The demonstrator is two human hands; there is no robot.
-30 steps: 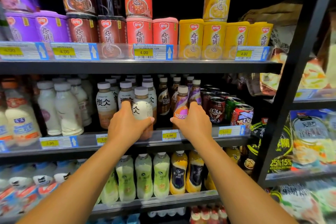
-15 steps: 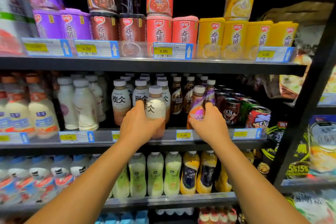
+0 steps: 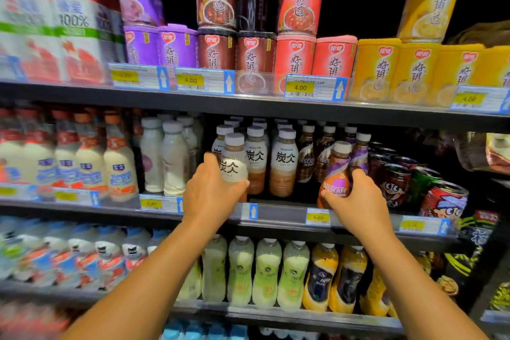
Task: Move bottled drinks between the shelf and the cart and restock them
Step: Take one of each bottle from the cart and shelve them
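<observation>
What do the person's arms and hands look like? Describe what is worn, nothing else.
Both forearms are bare up to the frame's bottom edge: no sleeves show. The left hand and right hand wear no gloves. No watch, bracelet or ring is visible. Fingernails look short and unpainted.

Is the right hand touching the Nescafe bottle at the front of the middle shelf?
Touching. The head view shows the right hand wrapped around the lower part of the Nescafe bottle, with the thumb pressed on its label and a fingertip over its right side.
</observation>
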